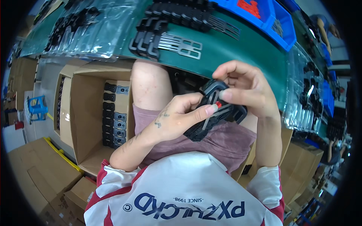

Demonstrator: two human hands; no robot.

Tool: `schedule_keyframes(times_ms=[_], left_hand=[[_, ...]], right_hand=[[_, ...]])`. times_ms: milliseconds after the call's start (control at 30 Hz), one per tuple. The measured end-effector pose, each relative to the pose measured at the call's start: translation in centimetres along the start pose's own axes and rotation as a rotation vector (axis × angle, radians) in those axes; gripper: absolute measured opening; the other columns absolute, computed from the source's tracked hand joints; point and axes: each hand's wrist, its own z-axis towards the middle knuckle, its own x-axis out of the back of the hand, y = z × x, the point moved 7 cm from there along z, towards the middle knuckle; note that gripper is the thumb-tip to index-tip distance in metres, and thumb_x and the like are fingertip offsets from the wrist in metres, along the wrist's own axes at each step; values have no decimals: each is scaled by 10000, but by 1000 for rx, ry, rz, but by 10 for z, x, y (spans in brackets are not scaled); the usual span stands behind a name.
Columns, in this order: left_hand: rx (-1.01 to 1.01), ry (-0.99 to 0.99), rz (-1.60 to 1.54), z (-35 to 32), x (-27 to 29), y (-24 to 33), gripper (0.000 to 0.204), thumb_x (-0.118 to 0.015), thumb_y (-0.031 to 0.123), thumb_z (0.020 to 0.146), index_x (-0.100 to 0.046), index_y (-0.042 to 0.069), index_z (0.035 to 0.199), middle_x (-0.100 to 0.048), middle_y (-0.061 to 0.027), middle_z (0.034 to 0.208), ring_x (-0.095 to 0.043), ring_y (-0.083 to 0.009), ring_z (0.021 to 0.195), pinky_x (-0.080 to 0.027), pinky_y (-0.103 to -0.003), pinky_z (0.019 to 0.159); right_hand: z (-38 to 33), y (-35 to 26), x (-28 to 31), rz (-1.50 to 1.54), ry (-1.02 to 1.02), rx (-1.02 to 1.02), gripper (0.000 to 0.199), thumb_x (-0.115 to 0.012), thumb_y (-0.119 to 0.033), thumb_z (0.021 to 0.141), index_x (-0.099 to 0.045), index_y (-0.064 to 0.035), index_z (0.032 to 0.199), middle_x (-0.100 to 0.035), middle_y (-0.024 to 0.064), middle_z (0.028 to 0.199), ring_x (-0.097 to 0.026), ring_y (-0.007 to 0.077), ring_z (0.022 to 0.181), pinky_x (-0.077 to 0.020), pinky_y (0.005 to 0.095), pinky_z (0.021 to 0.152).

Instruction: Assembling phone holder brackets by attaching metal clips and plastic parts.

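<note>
My left hand (pixel 181 115) is closed round a black plastic part (pixel 200 129) with metal strips along it, held tilted above my lap. The left thumb presses beside a small red piece (pixel 218 104) set on the part's upper face. My right hand (pixel 245 88) comes from the other side, its thumb against the far end of the same part and its fingers curled beyond it. What lies under the fingers of either hand is hidden.
On the green table (pixel 260 58), black parts with metal forks (pixel 181 44) lie in rows. Blue bins (pixel 283 32) hold red pieces (pixel 249 8) and small metal pieces. Clear plastic trays (pixel 105 35) flank the table. An open cardboard box (pixel 88 113) at my left holds stacked black and grey parts.
</note>
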Motion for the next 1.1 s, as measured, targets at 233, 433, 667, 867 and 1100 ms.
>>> schedule_keyframes(times_ms=[233, 433, 667, 867, 1100], left_hand=[[-4, 211, -82, -40, 65, 0, 112, -641, 67, 855, -696, -29, 834, -645, -24, 697, -518, -33, 573, -395, -136, 502], [-149, 404, -275, -57, 91, 20, 122, -642, 51, 846, -685, -60, 877, -673, -72, 770, -577, -62, 635, -463, -149, 562], [-255, 523, -244, -49, 86, 30, 112, -638, 44, 849, -679, -52, 890, -663, -63, 778, -548, -51, 620, -437, -138, 552], [-275, 458, -154, -28, 76, 27, 126, -650, 83, 853, -678, -40, 854, -637, -33, 718, -486, -33, 558, -385, -125, 506], [-157, 431, 34, -1, 60, 29, 184, -662, 149, 851, -678, -33, 831, -620, -23, 669, -455, -27, 512, -358, -131, 460]], right_hand=[[64, 12, -56, -2, -211, -7, 336, -712, -94, 757, -619, 20, 1060, -625, 83, 832, -568, 101, 669, -468, 189, 629], [110, 12, -60, -301, 206, 230, 336, -715, -98, 773, -620, 18, 1073, -603, 67, 763, -538, 73, 572, -427, 167, 485], [76, 32, -50, -187, 338, 275, 337, -658, 31, 769, -622, -21, 1100, -566, 66, 855, -492, 57, 545, -382, 165, 465], [-8, 30, 2, -512, 707, 369, 326, -675, 82, 734, -627, -11, 1043, -542, 65, 897, -469, 69, 550, -377, 166, 487], [-79, 16, -14, -685, 528, 757, 213, -667, 16, 697, -628, -43, 899, -579, 119, 997, -502, 212, 845, -424, 282, 730]])
